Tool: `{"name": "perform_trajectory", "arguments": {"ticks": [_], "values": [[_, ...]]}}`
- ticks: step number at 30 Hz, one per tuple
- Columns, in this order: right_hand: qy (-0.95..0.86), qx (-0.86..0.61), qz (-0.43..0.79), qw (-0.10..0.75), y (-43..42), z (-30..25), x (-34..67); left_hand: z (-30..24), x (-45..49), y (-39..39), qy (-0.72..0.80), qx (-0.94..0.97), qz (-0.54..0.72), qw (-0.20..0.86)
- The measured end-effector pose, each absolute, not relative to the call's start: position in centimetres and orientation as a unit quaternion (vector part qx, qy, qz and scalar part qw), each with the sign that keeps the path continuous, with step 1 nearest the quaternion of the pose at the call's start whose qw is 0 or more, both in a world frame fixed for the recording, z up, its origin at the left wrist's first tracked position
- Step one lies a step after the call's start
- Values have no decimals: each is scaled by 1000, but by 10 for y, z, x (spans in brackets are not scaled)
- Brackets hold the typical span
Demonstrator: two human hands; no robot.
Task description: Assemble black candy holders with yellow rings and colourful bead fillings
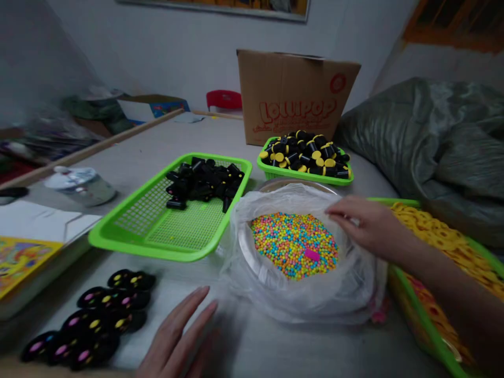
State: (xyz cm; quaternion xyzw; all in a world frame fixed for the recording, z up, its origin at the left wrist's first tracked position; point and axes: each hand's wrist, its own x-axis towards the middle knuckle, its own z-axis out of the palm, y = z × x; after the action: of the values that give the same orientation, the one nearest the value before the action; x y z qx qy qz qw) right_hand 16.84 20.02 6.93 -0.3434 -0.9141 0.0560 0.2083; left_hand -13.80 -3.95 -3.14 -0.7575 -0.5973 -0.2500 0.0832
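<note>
My right hand (364, 226) is at the right rim of a clear plastic bag (268, 299), its fingertips pinched on the film. Small multicoloured candy balls (287, 241) fill the bag, which lines a round metal bowl (248, 247). A small pink scoop-like piece (312, 255) lies on the candies. Low in the view, my left hand (181, 336) is open, fingers stretched over the table and holding nothing. Left of it, several black pieces (94, 320) with pink and yellow spots lie in rows, slightly blurred.
One green basket (147, 254) holds black pieces; another (307, 177) holds black, yellow-capped tubes (315, 157). On the right, a green basket (417, 315) contains yellow rings (441, 231). A cardboard box (291, 89), a dark sack (433, 131) and a lidded pot (81, 186) stand around.
</note>
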Motion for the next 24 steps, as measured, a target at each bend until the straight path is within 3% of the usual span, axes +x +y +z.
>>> {"name": "perform_trajectory", "arguments": {"ticks": [3,5,12,19,24], "values": [[-924,-357,83,104,153,30,151,-6,-113,-5,-522,-817,-218,113],[-912,-388,103,87,139,7,146,1,-96,23,-471,-853,-195,115],[-855,-472,160,142,141,-14,146,-10,-73,67,-438,-885,-150,48],[-854,-464,197,131,130,-31,149,-18,-66,34,-455,-880,-128,47],[-861,-427,212,179,121,-39,156,0,-67,5,-451,-878,-152,-45]]}}
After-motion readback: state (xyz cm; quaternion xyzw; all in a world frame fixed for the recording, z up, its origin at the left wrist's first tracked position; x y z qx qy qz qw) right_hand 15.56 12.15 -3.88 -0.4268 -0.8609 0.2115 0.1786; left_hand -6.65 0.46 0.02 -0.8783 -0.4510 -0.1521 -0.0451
